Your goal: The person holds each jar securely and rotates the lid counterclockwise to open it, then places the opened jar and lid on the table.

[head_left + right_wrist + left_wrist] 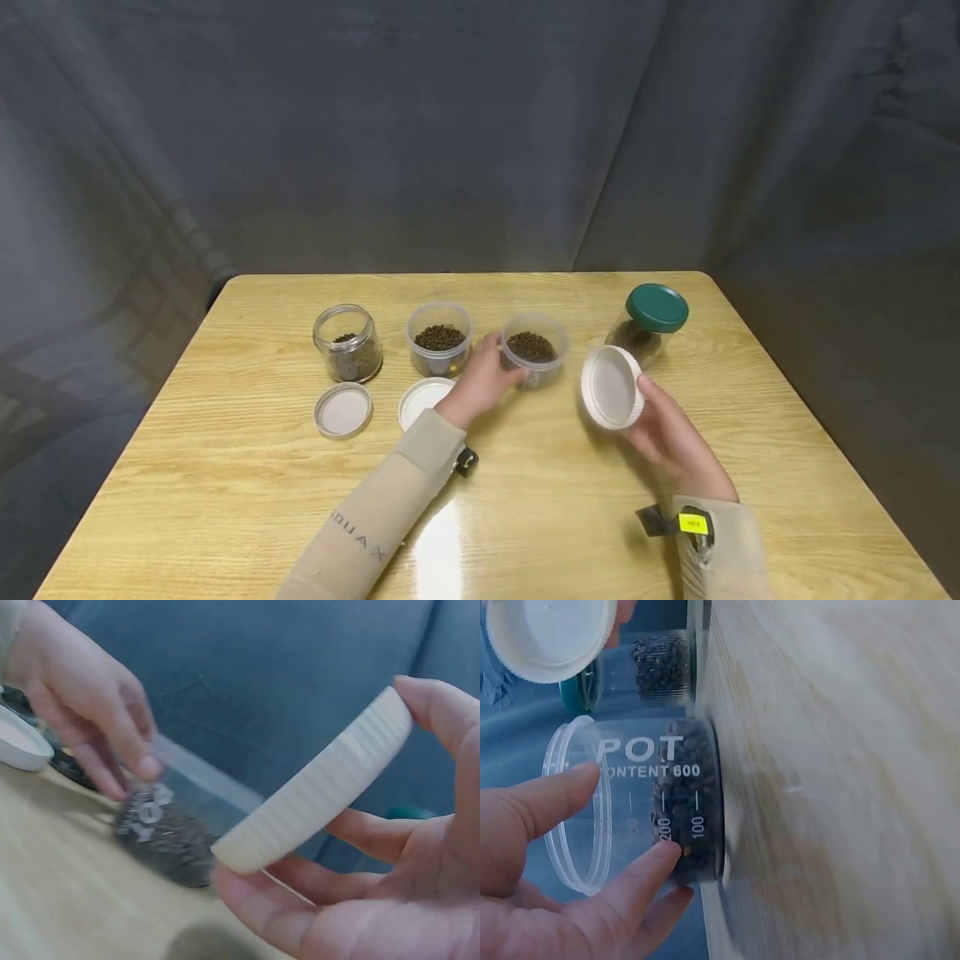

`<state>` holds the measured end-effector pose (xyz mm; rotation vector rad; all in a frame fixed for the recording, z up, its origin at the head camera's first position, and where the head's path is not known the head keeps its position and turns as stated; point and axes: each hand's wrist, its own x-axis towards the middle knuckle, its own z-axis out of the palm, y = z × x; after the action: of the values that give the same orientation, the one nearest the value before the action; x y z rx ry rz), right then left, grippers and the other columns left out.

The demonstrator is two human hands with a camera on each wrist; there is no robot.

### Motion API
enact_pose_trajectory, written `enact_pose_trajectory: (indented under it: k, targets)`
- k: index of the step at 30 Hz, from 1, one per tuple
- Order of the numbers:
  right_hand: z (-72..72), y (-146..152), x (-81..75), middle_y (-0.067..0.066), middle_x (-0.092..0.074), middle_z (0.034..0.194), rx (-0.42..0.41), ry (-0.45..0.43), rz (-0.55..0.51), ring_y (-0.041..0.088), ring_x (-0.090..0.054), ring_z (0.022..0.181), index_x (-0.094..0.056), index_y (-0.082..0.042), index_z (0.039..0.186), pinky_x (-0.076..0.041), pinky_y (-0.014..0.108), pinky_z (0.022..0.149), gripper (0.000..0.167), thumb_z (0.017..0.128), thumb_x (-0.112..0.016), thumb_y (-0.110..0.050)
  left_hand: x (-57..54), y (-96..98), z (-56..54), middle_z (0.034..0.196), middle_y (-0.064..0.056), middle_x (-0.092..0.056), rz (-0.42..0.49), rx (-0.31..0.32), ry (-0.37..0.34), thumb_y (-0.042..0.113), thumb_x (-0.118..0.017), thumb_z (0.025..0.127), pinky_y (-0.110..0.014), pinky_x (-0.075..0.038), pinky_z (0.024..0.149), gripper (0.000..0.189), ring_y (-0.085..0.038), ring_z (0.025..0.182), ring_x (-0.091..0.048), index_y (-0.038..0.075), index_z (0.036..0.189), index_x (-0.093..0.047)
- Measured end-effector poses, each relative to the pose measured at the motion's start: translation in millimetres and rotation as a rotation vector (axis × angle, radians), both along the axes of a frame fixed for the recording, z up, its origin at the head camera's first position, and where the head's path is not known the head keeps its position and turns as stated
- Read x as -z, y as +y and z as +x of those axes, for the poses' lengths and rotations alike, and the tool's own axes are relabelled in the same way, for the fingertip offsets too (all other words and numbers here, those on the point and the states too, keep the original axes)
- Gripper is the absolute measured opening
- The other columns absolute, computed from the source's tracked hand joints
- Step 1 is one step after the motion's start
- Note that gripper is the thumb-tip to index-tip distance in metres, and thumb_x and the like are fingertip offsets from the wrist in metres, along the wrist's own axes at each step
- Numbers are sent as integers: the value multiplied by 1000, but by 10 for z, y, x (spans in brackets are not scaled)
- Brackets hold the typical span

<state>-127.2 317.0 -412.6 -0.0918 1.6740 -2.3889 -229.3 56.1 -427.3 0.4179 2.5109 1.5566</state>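
Note:
My left hand [486, 382] holds the left side of a clear plastic pot [534, 375] part filled with dark brown pellets. In the left wrist view, the thumb lies at the rim of that pot [641, 802] and a fingertip touches its printed wall. My right hand [671, 437] grips a white screw lid [611, 387] by its edge, raised above the table and tilted, its hollow inside visible in the head view. The right wrist view shows the ribbed side of the lid [322, 784] between thumb and fingers.
Left of the pot stand another plastic pot [441, 360] and a glass jar [352, 360], both with pellets. White lids [343, 410] [422, 400] lie in front of them. A jar with a green lid [657, 308] stands behind the right hand on the wooden table [225, 492].

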Motion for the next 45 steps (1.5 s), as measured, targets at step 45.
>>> enact_pose_trajectory:
  k: [45]
  targets:
    - [-447,-824,356,20,-72,100,257,193,1078,35,-68,96,-71,5,105,-57,51,90,17,97,-59,-3,41,106,-128,149,-30,-40,-32,-120,41,15,-78,89,-50,-37,116,80,-42,136,-45,-7,151,-33]
